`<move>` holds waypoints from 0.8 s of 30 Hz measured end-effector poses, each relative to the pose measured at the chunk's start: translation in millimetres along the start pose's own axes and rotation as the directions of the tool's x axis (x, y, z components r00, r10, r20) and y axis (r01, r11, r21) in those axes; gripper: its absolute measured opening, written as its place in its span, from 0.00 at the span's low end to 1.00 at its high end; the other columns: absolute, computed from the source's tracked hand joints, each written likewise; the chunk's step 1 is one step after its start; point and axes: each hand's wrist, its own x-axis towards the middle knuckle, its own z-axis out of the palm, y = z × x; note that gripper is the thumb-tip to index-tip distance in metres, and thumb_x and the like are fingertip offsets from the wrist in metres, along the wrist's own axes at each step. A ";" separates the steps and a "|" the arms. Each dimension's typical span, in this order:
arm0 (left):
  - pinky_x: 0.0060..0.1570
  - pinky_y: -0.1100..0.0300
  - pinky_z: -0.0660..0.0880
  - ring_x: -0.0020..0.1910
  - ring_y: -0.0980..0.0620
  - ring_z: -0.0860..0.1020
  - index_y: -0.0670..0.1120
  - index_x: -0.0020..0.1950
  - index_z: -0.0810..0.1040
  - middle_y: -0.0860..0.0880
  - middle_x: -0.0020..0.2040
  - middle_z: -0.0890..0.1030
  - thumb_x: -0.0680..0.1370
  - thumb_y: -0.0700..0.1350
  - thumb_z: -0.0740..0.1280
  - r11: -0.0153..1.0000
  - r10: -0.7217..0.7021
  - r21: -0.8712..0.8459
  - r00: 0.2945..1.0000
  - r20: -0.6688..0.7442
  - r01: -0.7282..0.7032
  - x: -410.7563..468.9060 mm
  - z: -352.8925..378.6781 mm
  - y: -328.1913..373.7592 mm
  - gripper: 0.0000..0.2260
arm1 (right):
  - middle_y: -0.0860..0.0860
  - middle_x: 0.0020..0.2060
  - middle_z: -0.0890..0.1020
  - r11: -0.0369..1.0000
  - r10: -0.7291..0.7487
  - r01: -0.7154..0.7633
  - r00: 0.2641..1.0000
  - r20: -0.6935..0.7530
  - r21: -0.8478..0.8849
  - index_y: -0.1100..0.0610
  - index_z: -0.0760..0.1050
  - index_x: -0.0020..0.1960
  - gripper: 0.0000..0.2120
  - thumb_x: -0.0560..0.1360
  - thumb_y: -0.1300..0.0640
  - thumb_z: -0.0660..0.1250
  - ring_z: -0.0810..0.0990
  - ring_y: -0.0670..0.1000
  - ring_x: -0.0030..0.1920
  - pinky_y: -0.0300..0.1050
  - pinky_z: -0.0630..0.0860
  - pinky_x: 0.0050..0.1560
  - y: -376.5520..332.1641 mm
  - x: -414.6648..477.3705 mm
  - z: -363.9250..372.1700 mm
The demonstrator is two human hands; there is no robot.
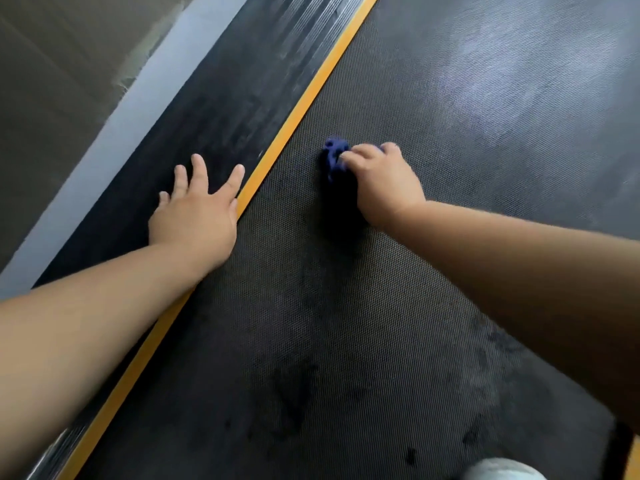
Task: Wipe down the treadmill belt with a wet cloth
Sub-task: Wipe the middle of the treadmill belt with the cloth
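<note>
1. Treadmill belt (398, 306) is lying under both arms, darker damp patches nearest the camera.
2. Right hand (382, 183), fingers curled round the blue cloth (334, 157), is pressing it on the belt mid-width.
3. Left hand (195, 211), fingers spread flat, is bracing on the side rail (207, 109) beside the yellow stripe (294, 123), likely for support.

Two hands: the left hand (197, 216) at 9 o'clock, the right hand (381, 181) just past centre toward 1 o'clock. One cloth (334, 157), blue, at 12 o'clock of centre. One belt (346, 323). One black side rail (225, 109) at 10 o'clock. One full yellow stripe (294, 133) between rail and belt; a yellow sliver (635, 459) at the 4 o'clock edge may be a second, but too little shows to tell. One grey strip (138, 109) outside the rail. One pale rounded thing (502, 471) at 5 o'clock. Dark blotches (294, 393) on the belt toward 6 o'clock: several, their edges too blurred for a firm count
</note>
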 end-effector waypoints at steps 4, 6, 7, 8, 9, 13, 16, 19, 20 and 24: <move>0.73 0.41 0.51 0.77 0.45 0.45 0.52 0.78 0.49 0.47 0.79 0.45 0.80 0.46 0.55 0.991 0.121 0.065 0.990 -0.072 -0.116 11.4 -9.5 18.4 0.28 | 0.52 0.64 0.72 0.982 -0.189 0.188 0.981 0.054 0.016 0.55 0.70 0.65 0.21 0.74 0.57 0.51 0.68 0.60 0.58 0.56 0.74 0.54 -18.2 -56.6 21.6; 0.73 0.43 0.52 0.77 0.45 0.47 0.50 0.78 0.53 0.47 0.79 0.48 0.79 0.46 0.57 0.975 0.220 0.071 0.968 -0.123 -0.212 13.9 -13.7 27.8 0.27 | 0.54 0.59 0.77 0.935 -0.355 0.354 0.932 0.070 0.030 0.57 0.74 0.61 0.24 0.72 0.55 0.48 0.74 0.62 0.51 0.55 0.78 0.49 -20.1 -79.5 28.7; 0.73 0.44 0.53 0.77 0.45 0.48 0.49 0.77 0.55 0.46 0.79 0.50 0.79 0.46 0.57 0.957 0.285 0.099 0.949 -0.135 -0.273 13.2 -13.2 31.7 0.27 | 0.54 0.56 0.79 0.905 -0.424 0.425 0.904 0.045 0.008 0.57 0.77 0.59 0.23 0.72 0.55 0.50 0.77 0.61 0.48 0.53 0.79 0.45 -13.1 -80.8 28.7; 0.73 0.45 0.52 0.77 0.45 0.49 0.49 0.77 0.56 0.46 0.78 0.52 0.79 0.46 0.57 0.932 0.353 0.142 0.926 -0.134 -0.334 11.5 -10.8 36.0 0.27 | 0.54 0.54 0.80 0.887 -0.461 0.460 0.887 -0.008 -0.029 0.57 0.78 0.57 0.22 0.71 0.55 0.51 0.78 0.61 0.46 0.51 0.80 0.42 -2.9 -75.3 27.9; 0.74 0.46 0.51 0.77 0.46 0.50 0.48 0.77 0.57 0.47 0.78 0.54 0.79 0.47 0.57 0.903 0.411 0.186 0.904 -0.119 -0.386 8.8 -7.0 40.8 0.26 | 0.54 0.54 0.81 0.894 -0.447 0.444 0.893 -0.050 -0.058 0.57 0.79 0.57 0.21 0.72 0.55 0.52 0.78 0.61 0.46 0.50 0.80 0.41 7.1 -66.5 25.2; 0.74 0.50 0.50 0.77 0.46 0.50 0.47 0.77 0.55 0.44 0.78 0.54 0.81 0.51 0.54 0.859 0.478 0.204 0.878 0.012 -0.470 -4.7 16.3 62.2 0.26 | 0.52 0.61 0.76 0.999 -0.031 0.025 0.989 -0.143 -0.042 0.54 0.74 0.63 0.18 0.76 0.58 0.56 0.71 0.62 0.56 0.58 0.76 0.50 53.6 -26.4 8.2; 0.73 0.51 0.55 0.77 0.45 0.47 0.46 0.78 0.49 0.42 0.78 0.47 0.82 0.56 0.53 0.911 0.404 0.046 0.910 0.096 -0.409 -6.4 20.3 72.4 0.28 | 0.52 0.62 0.75 0.999 0.044 -0.043 0.994 -0.101 0.006 0.55 0.74 0.63 0.20 0.72 0.58 0.63 0.70 0.62 0.55 0.53 0.72 0.56 47.1 -39.3 7.6; 0.72 0.46 0.55 0.77 0.41 0.44 0.50 0.79 0.43 0.40 0.78 0.41 0.80 0.62 0.54 0.915 0.394 0.000 0.895 0.209 -0.403 -2.6 18.0 79.0 0.33 | 0.53 0.58 0.78 0.994 -0.062 0.069 0.995 -0.083 0.083 0.54 0.78 0.57 0.21 0.69 0.45 0.62 0.74 0.62 0.51 0.54 0.74 0.55 11.7 -81.3 21.2; 0.72 0.45 0.56 0.77 0.39 0.44 0.50 0.78 0.43 0.39 0.78 0.41 0.79 0.63 0.55 0.911 0.399 0.018 0.889 0.224 -0.413 -0.3 18.3 79.8 0.35 | 0.52 0.56 0.79 0.986 -0.105 0.112 0.992 -0.069 0.122 0.53 0.79 0.56 0.21 0.69 0.44 0.61 0.75 0.62 0.50 0.55 0.75 0.53 3.5 -93.4 26.2; 0.72 0.44 0.58 0.77 0.39 0.44 0.49 0.78 0.43 0.38 0.77 0.41 0.78 0.64 0.57 0.903 0.400 0.077 0.891 0.217 -0.424 3.3 21.2 82.7 0.37 | 0.52 0.51 0.81 0.930 -0.346 0.357 0.932 -0.112 0.094 0.53 0.82 0.52 0.18 0.68 0.48 0.59 0.77 0.61 0.44 0.52 0.78 0.45 20.3 -81.8 28.5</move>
